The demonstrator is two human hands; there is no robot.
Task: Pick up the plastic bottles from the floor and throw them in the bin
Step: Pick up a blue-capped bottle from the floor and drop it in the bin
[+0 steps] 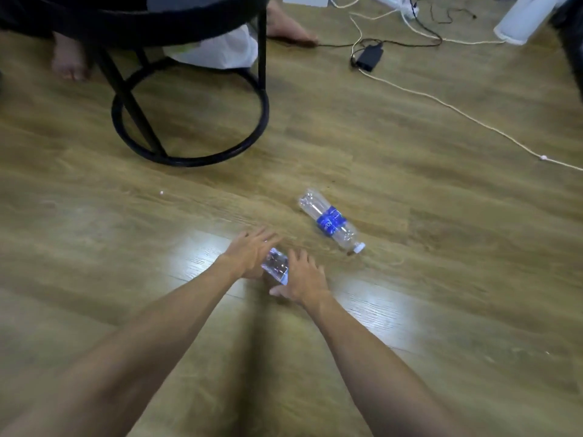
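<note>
A clear plastic bottle with a blue label point(331, 223) lies on its side on the wooden floor, its white cap toward me. A second clear bottle point(275, 264) lies between my two hands, mostly covered by them. My left hand point(249, 252) rests over its left side with fingers spread. My right hand point(301, 279) lies over its right side, fingers curled around it. Whether the bottle is off the floor cannot be told. No bin is in view.
A black metal stool point(189, 121) with a ring base stands at the upper left, a white plastic bag point(217, 52) behind it. Another person's bare feet point(288, 26) are near it. White and black cables and a power adapter point(369, 56) cross the floor at upper right.
</note>
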